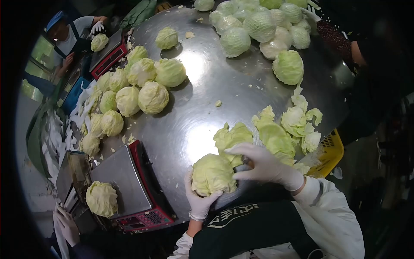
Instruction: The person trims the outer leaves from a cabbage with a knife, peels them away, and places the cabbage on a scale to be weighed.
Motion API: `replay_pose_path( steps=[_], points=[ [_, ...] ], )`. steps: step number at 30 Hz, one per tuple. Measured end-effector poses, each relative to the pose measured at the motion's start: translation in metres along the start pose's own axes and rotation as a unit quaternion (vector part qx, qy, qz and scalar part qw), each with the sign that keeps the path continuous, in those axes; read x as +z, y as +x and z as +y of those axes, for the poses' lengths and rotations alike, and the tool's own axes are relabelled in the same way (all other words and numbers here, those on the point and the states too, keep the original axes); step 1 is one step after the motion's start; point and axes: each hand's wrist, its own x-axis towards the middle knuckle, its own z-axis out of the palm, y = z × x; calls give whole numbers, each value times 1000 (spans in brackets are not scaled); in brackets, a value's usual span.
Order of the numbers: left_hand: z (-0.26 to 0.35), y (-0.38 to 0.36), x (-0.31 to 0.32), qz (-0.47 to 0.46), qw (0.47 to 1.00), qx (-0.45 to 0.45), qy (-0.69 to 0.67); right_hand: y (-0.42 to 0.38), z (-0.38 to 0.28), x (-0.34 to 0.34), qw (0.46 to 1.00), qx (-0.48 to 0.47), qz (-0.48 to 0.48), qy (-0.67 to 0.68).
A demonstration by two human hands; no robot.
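My left hand (200, 202), in a white glove, cups a pale green cabbage (213, 175) from the left and below, its fingers wrapped against the head. Just right of that cabbage is my right hand (267, 166), also gloved, with thumb and fingers apart in a curve. Its thumb tip is close to the cabbage's side. Inside the curve shows a small dark thing (247, 162) that I cannot make out. A loose outer leaf (235, 139) lies behind the cabbage, near my right fingertips. More torn leaves (276, 137) lie to the right.
Several bare cabbages (142, 72) cluster on the metal table (215, 116) at left. Net-wrapped cabbages (259, 26) are piled at the back, beside another person's sleeve (334, 41). A scale (125, 183) holds one cabbage (101, 199). A yellow crate (330, 153) stands right; co-workers are at left.
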Motion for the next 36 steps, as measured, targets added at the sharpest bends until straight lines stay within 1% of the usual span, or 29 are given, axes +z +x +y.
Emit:
replay_pose_path(
  steps=[1,2,3,5,6,7,8,10,11,12,13,15,16,17,19,20,21,22,23,25,26,27,29,30,31,32,33,34,36],
  points=[
    [-7,-1,1,-3,1000,0,-2,4,-10,11,998,-38,-46,25],
    [-11,-2,2,-8,998,30,52,6,-15,16,992,-76,-92,51],
    [-12,-3,3,-11,993,59,105,8,-15,17,992,-75,-92,50],
    [-12,-2,1,2,989,64,130,12,-7,24,991,-42,-126,21],
    [-12,-1,-2,0,988,57,143,13,-2,28,989,-72,-113,64],
    [-12,-1,-4,-1,986,51,157,12,2,28,988,-74,-117,64],
    [-13,-1,-4,2,986,52,156,10,4,27,985,-73,-122,100],
    [-12,3,0,9,1000,5,25,8,7,25,980,-75,-126,134],
    [-9,3,1,10,1000,6,23,5,10,25,985,-80,-94,118],
    [2,4,5,11,1000,-17,-6,1,14,25,990,-85,-58,101],
    [7,7,7,9,999,-40,-36,-1,20,23,990,-85,-54,97],
    [3,7,4,3,999,-21,-34,-6,28,14,993,-25,84,82],
    [0,7,2,29,996,-42,-75,-12,23,4,991,17,90,96],
    [-2,7,2,56,990,-62,-116,-18,25,-4,991,15,94,91],
    [3,6,1,79,984,-80,-139,-32,32,-20,964,141,144,173],
    [-2,7,-6,81,957,-141,-239,-38,40,-32,965,136,142,174],
    [-6,9,-15,85,918,-196,-333,-40,51,-44,977,150,141,50],
    [-4,12,-21,34,897,-236,-371,-36,54,-49,975,159,138,-72],
    [-1,11,-25,47,902,-223,-366,-33,52,-49,979,146,128,-62],
    [12,21,-13,-6,800,-296,-522,-30,33,-51,973,78,170,-134],
    [12,25,-8,19,773,-332,-540,-27,37,-46,982,67,139,-105],
    [14,26,-4,16,772,-333,-541,-21,29,-42,982,68,141,-108],
    [17,28,8,-18,764,-318,-562,-1,0,-24,993,-81,82,-8],
    [17,31,11,-22,782,-309,-541,4,-13,-15,995,-86,43,-16],
    [21,33,16,-27,783,-311,-539,10,-22,-8,995,-93,5,-22],
    [27,34,21,-18,810,-291,-508,15,-25,-1,995,-94,8,-22],
    [32,35,24,-7,837,-269,-478,18,-26,8,994,-102,-50,-4],
    [30,37,21,-4,837,-266,-478,19,-24,14,988,-109,-110,13],
    [24,42,14,-8,801,-304,-516,19,-21,22,990,-111,-90,2]
  ],
)
